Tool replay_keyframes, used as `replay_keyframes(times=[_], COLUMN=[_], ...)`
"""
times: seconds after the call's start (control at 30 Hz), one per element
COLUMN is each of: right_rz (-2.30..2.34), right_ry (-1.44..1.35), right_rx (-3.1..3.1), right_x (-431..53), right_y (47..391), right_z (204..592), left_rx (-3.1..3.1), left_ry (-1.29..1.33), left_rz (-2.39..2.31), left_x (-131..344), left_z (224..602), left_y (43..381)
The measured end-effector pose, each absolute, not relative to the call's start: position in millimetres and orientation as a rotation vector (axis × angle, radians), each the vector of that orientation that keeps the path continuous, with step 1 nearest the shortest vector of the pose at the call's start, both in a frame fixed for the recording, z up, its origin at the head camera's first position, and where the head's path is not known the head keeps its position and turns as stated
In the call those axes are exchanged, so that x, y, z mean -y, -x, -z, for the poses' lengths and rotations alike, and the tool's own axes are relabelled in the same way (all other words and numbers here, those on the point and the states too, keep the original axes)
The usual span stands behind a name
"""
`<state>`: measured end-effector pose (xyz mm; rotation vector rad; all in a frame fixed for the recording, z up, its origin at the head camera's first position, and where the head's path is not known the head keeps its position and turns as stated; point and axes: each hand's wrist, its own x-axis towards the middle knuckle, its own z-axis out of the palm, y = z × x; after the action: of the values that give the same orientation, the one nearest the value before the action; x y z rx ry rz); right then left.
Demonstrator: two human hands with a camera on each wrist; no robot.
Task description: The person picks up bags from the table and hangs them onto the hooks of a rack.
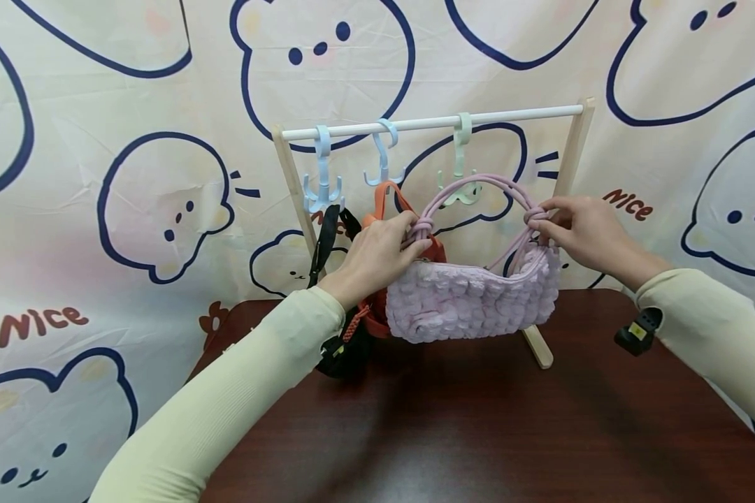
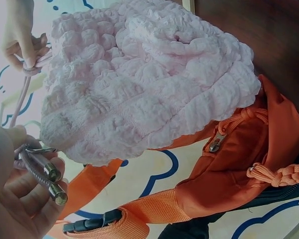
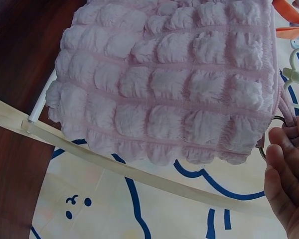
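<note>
A puffy pale pink handbag [image 1: 472, 300] hangs in the air before the rack, its looped cord handle [image 1: 497, 180] arching upward. With my left hand [image 1: 377, 255] I pinch the knotted cord at the bag's left end; metal-tipped cord ends [image 2: 52, 174] poke out between the fingers in the left wrist view. My right hand [image 1: 581, 234] grips the knot at the other end, near a metal ring in the right wrist view. Behind the bag hangs an orange bag [image 2: 229, 164] with a zipper and braided pull. A green hook [image 1: 461, 157] hangs just above the handle.
The wooden rack's white bar [image 1: 428, 123] carries two blue hooks [image 1: 322, 175] besides the green one. A black strap [image 1: 324, 241] hangs at the left, above a dark bag [image 1: 346, 360]. Beneath stands a dark brown table [image 1: 453, 419]; a patterned cloth [image 1: 163, 307] forms the backdrop.
</note>
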<state>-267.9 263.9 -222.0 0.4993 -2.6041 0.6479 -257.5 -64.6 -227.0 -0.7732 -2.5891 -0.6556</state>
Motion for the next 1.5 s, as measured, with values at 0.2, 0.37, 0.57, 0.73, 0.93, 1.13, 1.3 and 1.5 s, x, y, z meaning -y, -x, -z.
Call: replay_keyframes(times=[0.2, 0.37, 0.57, 0.73, 0.93, 1.13, 1.3, 1.5], right_rz=[-0.632, -0.636, -0.64, -0.612, -0.597, -0.609, -0.632, -0.644], right_ry=[-0.5, -0.498, -0.493, -0.501, -0.509, -0.509, -0.495, -0.498], right_rx=[2.598, 2.606, 2.62, 2.607, 2.601, 2.622, 2.647, 2.663], right_x=[-263.6, -263.0, -262.0, -261.4, -261.5, -260.7, -259.7, -258.4], right_y=[269.4, 270.5, 271.7, 273.5, 274.9, 275.6, 275.8, 275.7], right_z=[222.4, 221.6, 221.9, 224.4, 227.0, 228.6, 228.8, 229.3], left_rx=[2.594, 2.599, 2.604, 2.615, 2.607, 2.615, 2.614, 2.625], left_ry=[0.776, 0.775, 0.769, 0.764, 0.775, 0.774, 0.768, 0.769], left_rz=[0.638, 0.624, 0.597, 0.596, 0.6, 0.6, 0.59, 0.592], left_x=[63.1, 61.7, 60.6, 59.3, 58.1, 57.8, 57.7, 57.3], left_z=[226.4, 225.8, 225.3, 225.6, 226.2, 226.3, 226.2, 226.7], left_y=[259.2, 260.1, 260.8, 261.5, 261.2, 260.6, 260.9, 261.1])
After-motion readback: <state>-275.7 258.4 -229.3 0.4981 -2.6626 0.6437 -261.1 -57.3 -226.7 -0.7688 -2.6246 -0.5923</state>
